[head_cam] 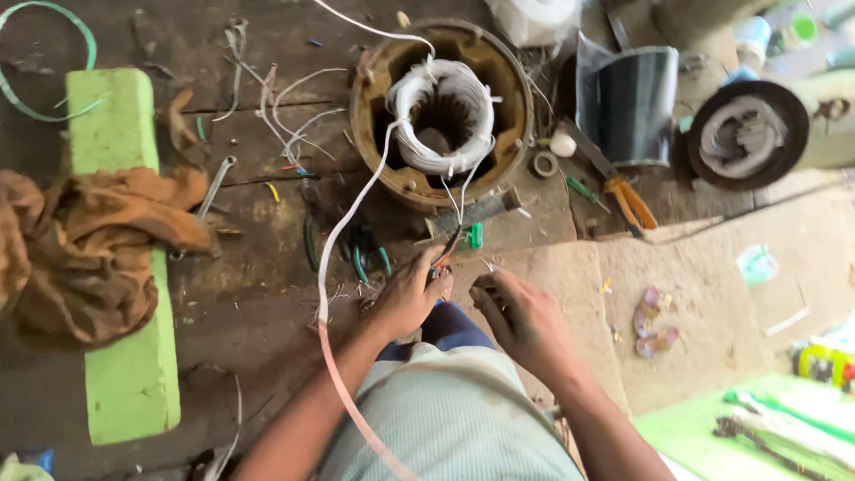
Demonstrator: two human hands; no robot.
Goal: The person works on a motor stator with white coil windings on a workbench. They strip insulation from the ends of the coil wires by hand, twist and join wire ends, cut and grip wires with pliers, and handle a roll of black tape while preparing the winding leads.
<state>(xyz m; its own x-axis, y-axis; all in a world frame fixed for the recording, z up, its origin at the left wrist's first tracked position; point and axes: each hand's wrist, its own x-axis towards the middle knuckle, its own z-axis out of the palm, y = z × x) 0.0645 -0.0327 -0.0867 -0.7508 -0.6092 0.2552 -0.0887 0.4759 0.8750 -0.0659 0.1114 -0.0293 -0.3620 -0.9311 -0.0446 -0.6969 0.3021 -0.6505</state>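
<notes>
Left hand pinching wire leads; right hand curled, contents unclear; stator just ahead.

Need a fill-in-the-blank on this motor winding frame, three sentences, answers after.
1. The round rusty motor stator holds a coil wrapped in ____ tape.
2. The left hand pinches thin wire leads that run up to the ____.
3. The crumpled brown cloth lies over a ____ painted block.
The right hand is beside the left.

Missing words: white; stator; green
</notes>
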